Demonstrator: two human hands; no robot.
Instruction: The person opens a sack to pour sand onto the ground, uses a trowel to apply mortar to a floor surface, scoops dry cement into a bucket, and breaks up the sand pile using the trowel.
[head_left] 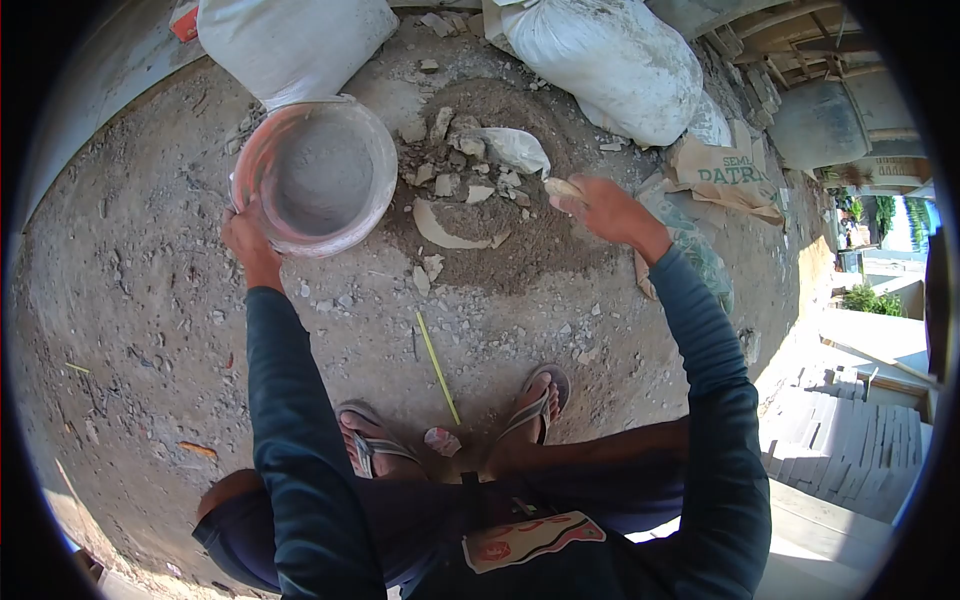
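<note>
An orange bucket [376, 205], crusted pale with dried mortar, stands at the upper left and has a grey layer inside. My left hand [250, 238] is closed on its near left side, with some fingertips hidden. Over to the right, my right hand [600, 210] wraps round the light handle of a trowel [518, 150]. The trowel's pale blade points left, over a heap of broken rubble [455, 165] on grey, sandy soil. A curved pale fragment [448, 228] lies on the near side of that heap.
Full white sacks [610, 65] stand behind the heap, and another white sack [295, 45] is behind the bucket. A torn paper bag [725, 175] lies right of my right hand. A yellow strip [437, 367] lies before my sandalled feet [535, 405]. Stacked tiles [850, 440] are at far right.
</note>
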